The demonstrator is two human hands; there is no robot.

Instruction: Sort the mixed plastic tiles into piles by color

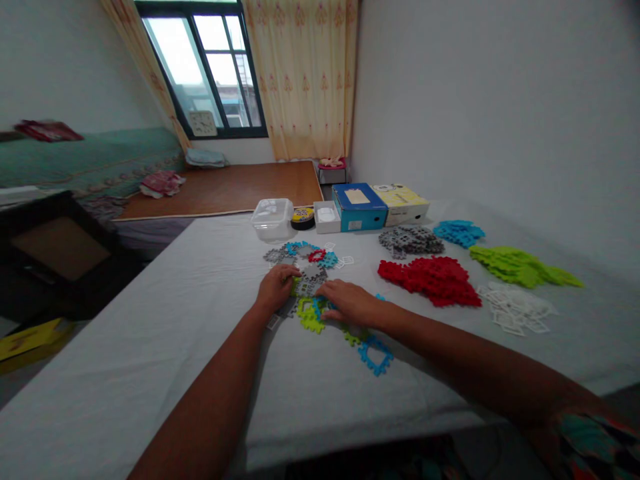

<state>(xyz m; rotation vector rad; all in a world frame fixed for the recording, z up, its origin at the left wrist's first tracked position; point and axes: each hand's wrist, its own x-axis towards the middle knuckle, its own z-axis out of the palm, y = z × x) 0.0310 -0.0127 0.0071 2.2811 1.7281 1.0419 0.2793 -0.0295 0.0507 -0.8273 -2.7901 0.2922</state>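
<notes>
Grey interlocking toothed pieces (311,279), joined together, lie between my two hands on the white cloth. My left hand (277,288) pinches their left side, where a bit of green shows by the fingertips. On the right side, the fingers of my right hand (349,301) are bent onto the edge of the same pieces; the palm hides part of what lies beneath. Just below are a lime green piece (311,317) and a blue frame piece (376,356). Above them are more blue pieces (327,260) and a small red piece (317,255).
To the right lie piles of red pieces (433,280), grey pieces (411,240), blue pieces (459,233), green pieces (523,265) and white pieces (517,308). Along the back stand a clear plastic box (273,220), a round black-and-yellow tin (303,219) and a blue box (360,208).
</notes>
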